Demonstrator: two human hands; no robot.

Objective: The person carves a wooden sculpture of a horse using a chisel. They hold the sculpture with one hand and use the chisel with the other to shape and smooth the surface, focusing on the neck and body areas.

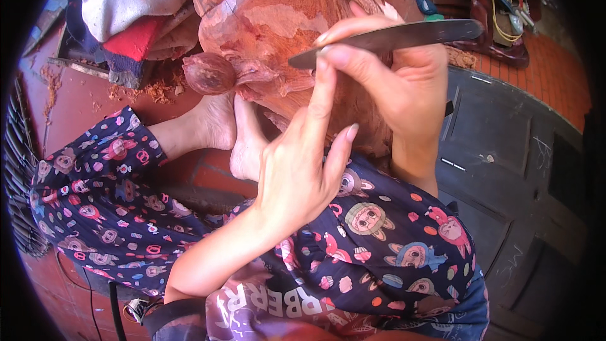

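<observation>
A flat, dark metal blade (410,36) with a narrow tip and a rounded end is pinched between the thumb and fingers of my right hand (410,82). Its tip points left, above a reddish carved wood piece (265,25). My left hand (297,167) has its index finger stretched up to the blade near the right thumb's tip, and its thumb stands apart; the other fingers are mostly hidden. Whether that index fingertip presses the blade or only the right thumb, I cannot make out. A rounded carved knob (208,74) juts from the wood's left side.
My bare feet (218,123) rest against the wood's near side. Grey and red cloths (129,9) lie heaped at the far left, with wood shavings (158,91) on the red floor. A dark panelled board (505,145) lies to the right. Cords (505,22) and tools clutter the far right.
</observation>
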